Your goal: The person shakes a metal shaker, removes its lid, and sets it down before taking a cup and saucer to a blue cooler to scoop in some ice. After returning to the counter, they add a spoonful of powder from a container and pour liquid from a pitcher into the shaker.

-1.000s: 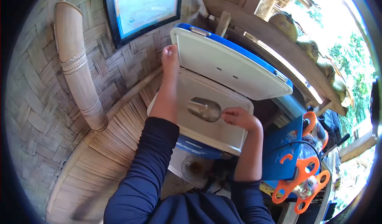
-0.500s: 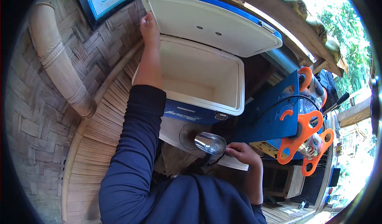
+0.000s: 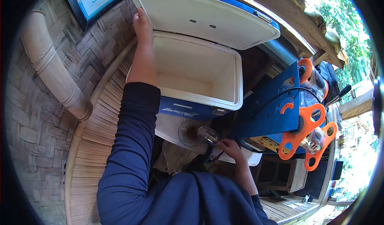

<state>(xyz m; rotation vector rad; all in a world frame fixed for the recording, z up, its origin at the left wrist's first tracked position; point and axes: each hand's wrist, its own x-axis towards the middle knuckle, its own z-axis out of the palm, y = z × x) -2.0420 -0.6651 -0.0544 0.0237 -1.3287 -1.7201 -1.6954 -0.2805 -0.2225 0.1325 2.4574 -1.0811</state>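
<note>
A blue and white cooler box (image 3: 192, 94) stands in front of me, its white inner walls and floor in sight. Its lid (image 3: 204, 21) is raised and tilted back. My left hand (image 3: 143, 26) grips the lid's left edge, thumb on the white inner side. Low in front of the cooler, my right hand (image 3: 232, 149) is closed around the handle end of a shiny metal scoop (image 3: 208, 135). The scoop hangs beside and partly over a round clear dish (image 3: 186, 134), which has something brown in or under it. That dish rests on a white surface (image 3: 167, 128).
A blue panel (image 3: 268, 109) with orange three-lobed parts (image 3: 303, 131) and bagged items stands right of the cooler. A bamboo post (image 3: 54, 65) leans along the woven wall (image 3: 32, 145) at left. A slatted bamboo bench (image 3: 94, 153) runs beneath my left arm.
The scoop has tipped and moved slightly up, and my right hand has shifted left with it. The whole view has moved a little; my left hand stays on the lid.
</note>
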